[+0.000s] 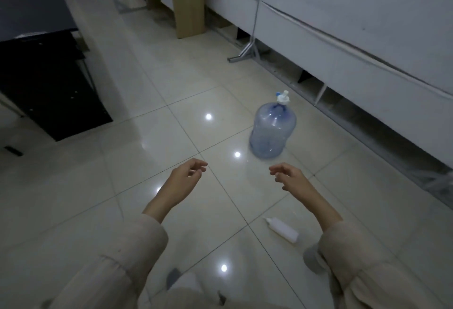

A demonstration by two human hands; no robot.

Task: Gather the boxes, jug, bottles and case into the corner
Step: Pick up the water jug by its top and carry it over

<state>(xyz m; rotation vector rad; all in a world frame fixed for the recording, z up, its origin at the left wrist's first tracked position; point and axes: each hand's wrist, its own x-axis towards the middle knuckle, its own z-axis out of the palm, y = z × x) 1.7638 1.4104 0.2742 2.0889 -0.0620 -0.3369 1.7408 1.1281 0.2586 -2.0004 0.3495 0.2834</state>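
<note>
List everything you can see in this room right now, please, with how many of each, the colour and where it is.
water jug: one, clear blue with a white cap, upright on the floor right of centre, near the wall
small bottle: one, white, lying on its side on the floor, lower right
floor: one, glossy cream tiles, all across
dark furniture: one, black, at left
wooden desk: one, light brown, top centre
white panels: several, grey-white, along the right
metal stand foot: one, grey, by the panels
sleeves: two, beige, at bottom
left hand: one, empty, fingers curled, above the floor
right hand: one, empty, fingers curled, near the jug
</note>
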